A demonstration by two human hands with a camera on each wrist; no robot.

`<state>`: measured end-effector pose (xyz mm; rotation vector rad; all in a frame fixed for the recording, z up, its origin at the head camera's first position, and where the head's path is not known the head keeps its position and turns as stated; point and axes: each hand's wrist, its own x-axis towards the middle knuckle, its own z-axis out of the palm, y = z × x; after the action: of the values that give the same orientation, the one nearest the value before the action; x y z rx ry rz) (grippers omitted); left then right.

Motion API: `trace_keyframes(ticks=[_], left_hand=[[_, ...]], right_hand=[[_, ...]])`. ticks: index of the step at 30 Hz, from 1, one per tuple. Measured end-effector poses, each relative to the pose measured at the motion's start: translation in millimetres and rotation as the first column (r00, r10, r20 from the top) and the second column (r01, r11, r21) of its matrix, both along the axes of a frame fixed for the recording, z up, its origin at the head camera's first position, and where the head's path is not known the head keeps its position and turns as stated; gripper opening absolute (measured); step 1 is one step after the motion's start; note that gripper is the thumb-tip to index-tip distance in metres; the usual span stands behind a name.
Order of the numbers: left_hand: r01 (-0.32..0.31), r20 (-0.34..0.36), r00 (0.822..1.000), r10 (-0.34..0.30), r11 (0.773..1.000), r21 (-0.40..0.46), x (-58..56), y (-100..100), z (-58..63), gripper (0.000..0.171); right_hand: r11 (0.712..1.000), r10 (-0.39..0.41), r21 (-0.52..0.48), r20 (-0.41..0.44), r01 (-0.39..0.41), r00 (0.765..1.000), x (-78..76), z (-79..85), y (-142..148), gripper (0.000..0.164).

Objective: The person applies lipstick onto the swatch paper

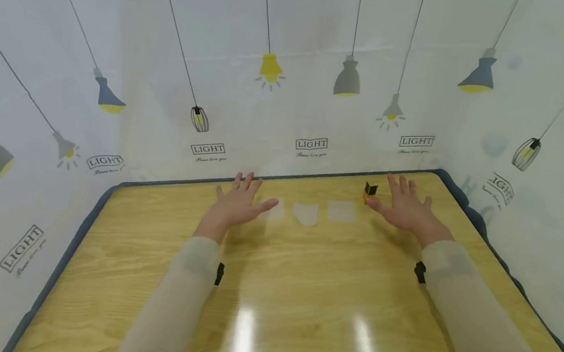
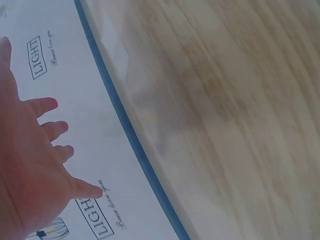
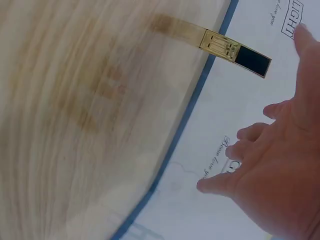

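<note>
Over the back part of the wooden table (image 1: 304, 277), my left hand (image 1: 237, 205) is held with fingers spread, holding nothing. Its thumb overlaps the leftmost of three thin whitish pieces (image 1: 275, 211). My right hand (image 1: 406, 208) is spread in the same way at the back right, also holding nothing. Beside its thumb stands a small gold object with a black panel (image 1: 371, 189). In the right wrist view, this gold and black object (image 3: 219, 46) shows marked detail on its gold face. The middle whitish piece (image 1: 306, 214) has a pointed lower edge; the right one (image 1: 341, 210) is rectangular.
A dark blue edge strip (image 1: 182, 181) runs round the table. White walls (image 1: 287, 110) printed with lamps rise behind it and at both sides. Black wrist devices (image 1: 420, 272) sit by the light sleeves (image 1: 470, 307).
</note>
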<state>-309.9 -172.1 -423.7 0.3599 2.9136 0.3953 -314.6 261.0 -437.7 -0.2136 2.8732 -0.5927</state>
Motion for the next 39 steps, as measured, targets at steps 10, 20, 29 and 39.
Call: trace_keyframes(ticks=[10,20,29,39], left_hand=[[0.07,-0.037,0.997,-0.07,0.997,-0.015,-31.0,54.4,-13.5,0.094],[0.101,-0.093,0.991,-0.099,0.995,0.014,-33.9,119.2,-13.1,0.079],[0.158,-0.096,0.985,-0.144,0.976,0.151,-32.0,184.0,-25.0,0.062],[0.165,-0.111,0.985,-0.136,0.933,0.319,-32.2,216.5,-15.8,0.056]], right_hand=[[0.972,0.088,-0.221,0.033,-0.079,0.996,-41.9,-23.8,10.8,0.1],[0.954,0.063,-0.295,0.02,-0.054,0.998,-60.0,-37.3,6.8,0.092],[0.965,0.069,-0.254,-0.013,-0.07,0.998,-59.7,-40.1,4.6,0.076],[0.969,0.084,-0.228,-0.049,-0.093,0.995,-57.7,-28.3,2.3,0.045]])
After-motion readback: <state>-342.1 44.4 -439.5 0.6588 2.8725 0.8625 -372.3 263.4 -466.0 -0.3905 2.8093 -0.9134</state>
